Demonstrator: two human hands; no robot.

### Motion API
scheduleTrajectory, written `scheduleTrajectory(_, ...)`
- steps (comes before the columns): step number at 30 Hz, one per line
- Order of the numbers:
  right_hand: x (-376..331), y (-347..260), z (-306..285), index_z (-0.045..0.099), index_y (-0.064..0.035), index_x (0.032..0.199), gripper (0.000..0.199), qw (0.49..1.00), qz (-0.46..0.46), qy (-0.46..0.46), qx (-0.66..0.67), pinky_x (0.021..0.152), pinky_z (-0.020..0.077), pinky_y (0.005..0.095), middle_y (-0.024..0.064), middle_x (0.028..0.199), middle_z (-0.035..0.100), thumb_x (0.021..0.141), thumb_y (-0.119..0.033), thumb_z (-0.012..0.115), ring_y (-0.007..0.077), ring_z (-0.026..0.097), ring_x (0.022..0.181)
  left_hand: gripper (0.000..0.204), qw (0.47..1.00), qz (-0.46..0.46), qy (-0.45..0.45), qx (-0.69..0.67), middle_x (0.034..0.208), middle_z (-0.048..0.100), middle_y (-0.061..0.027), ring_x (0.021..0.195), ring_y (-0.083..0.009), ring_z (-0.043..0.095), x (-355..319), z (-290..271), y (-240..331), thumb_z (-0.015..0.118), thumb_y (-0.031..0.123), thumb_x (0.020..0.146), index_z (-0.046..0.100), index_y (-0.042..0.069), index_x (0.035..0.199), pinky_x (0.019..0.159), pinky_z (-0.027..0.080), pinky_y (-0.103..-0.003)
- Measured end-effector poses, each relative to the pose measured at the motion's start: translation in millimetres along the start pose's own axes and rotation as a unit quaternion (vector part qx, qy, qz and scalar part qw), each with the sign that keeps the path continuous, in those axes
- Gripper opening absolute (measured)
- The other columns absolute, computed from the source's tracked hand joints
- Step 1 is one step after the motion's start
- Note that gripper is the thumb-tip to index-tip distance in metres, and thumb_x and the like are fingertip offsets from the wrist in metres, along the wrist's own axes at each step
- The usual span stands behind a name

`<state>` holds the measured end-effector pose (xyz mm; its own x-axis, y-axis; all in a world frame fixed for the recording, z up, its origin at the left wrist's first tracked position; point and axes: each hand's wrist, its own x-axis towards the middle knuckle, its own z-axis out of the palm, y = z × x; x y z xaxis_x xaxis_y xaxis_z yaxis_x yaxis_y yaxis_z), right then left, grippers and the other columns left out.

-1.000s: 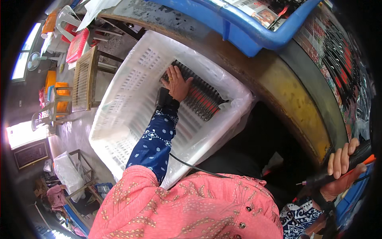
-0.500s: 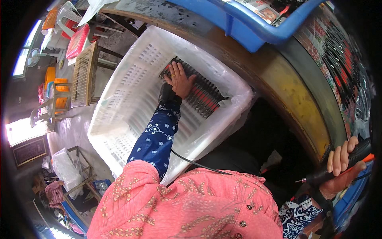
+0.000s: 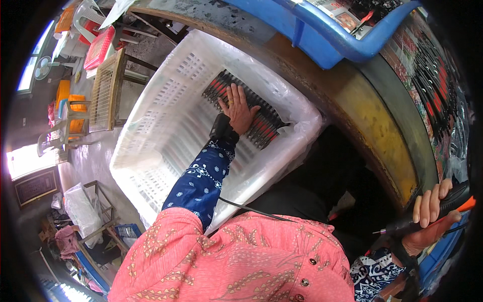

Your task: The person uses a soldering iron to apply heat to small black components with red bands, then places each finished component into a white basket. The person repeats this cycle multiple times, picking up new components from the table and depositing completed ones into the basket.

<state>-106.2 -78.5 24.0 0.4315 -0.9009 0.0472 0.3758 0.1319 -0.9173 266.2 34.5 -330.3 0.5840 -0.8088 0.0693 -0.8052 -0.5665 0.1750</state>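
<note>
Black-and-red tools (image 3: 267, 129) line the white plastic crate (image 3: 171, 90) towards twelve o'clock, left hand (image 3: 239, 110) spread wide across them, seemingly for steadiness. At four, right hand (image 3: 429, 207) grips an electric screwdriver (image 3: 402, 229)

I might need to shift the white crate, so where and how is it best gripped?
Likely by the left rim of the white crate, coming from the left and hooking over the edge: that side stands away from the bench, while the opposite side lies close to it. Clear plastic on the right might slip.
</note>
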Motion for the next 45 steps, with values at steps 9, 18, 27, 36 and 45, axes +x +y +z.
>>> scheduleTrajectory(9, 0.5, 3.0, 5.0, 0.036, -0.0054, 0.094, 0.051, 1.0, -0.007, 0.009, -0.008, 0.038, 0.0414, 0.0206, -0.0022, 0.058, 0.041, 0.081, -0.045, 0.066, 0.005, 0.043, 0.042, 0.08, 0.999, -0.015, -0.031, -0.018, 0.149, 0.015, -0.0204, 0.139, -0.0348, 0.013, -0.7, -22.4, -4.4, 0.051, 0.049, 0.087, 0.022, -0.002, 0.141, 0.104, 0.014, -0.064)
scheduleTrajectory(18, 0.0, 3.4, -0.3, 0.04, -0.0048, 0.093, 0.053, 1.0, 0.005, -0.007, 0.029, 0.038, 0.0409, 0.0246, -0.0004, 0.056, 0.042, 0.08, -0.051, 0.064, 0.0111, 0.044, 0.04, 0.071, 0.996, -0.02, 0.025, -0.082, 0.145, 0.025, -0.0224, 0.131, -0.0361, 0.029, 0.0, -68.1, -11.9, 0.063, 0.032, 0.081, 0.031, 0.004, 0.138, 0.099, 0.028, -0.06)
scheduleTrajectory(27, -1.8, 3.7, -2.0, 0.041, -0.0046, 0.094, 0.05, 0.996, 0.012, -0.039, 0.079, 0.043, 0.0446, 0.0275, 0.0011, 0.059, 0.044, 0.083, -0.049, 0.062, 0.0123, 0.048, 0.044, 0.038, 0.968, 0.026, 0.147, -0.203, 0.115, 0.057, -0.0174, 0.087, -0.0365, 0.061, 8.1, -138.9, -5.1, 0.063, 0.015, 0.078, 0.055, 0.006, 0.114, 0.071, 0.051, -0.043)
scheduleTrajectory(36, -5.4, 3.3, -2.3, 0.043, -0.0049, 0.094, 0.052, 0.997, 0.023, -0.035, 0.069, 0.047, 0.0448, 0.0284, 0.0005, 0.058, 0.044, 0.08, -0.05, 0.066, 0.0134, 0.049, 0.046, 0.015, 0.946, 0.068, 0.226, -0.221, 0.08, 0.064, -0.0142, 0.069, -0.0285, 0.064, 4.5, -214.1, 33.9, 0.062, 0.007, 0.079, 0.066, 0.005, 0.093, 0.06, 0.05, -0.034)
scheduleTrajectory(45, -9.3, 3.9, -2.4, 0.046, -0.0035, 0.095, 0.051, 0.996, 0.027, -0.018, 0.088, 0.05, 0.0461, 0.0307, 0.0026, 0.059, 0.046, 0.078, -0.046, 0.069, 0.0154, 0.05, 0.049, 0.01, 0.904, 0.223, 0.208, -0.3, 0.073, 0.06, -0.0105, 0.058, -0.0161, 0.058, -27.4, -301.8, 111.5, 0.063, -0.001, 0.078, 0.065, 0.0, 0.089, 0.052, 0.045, -0.026)
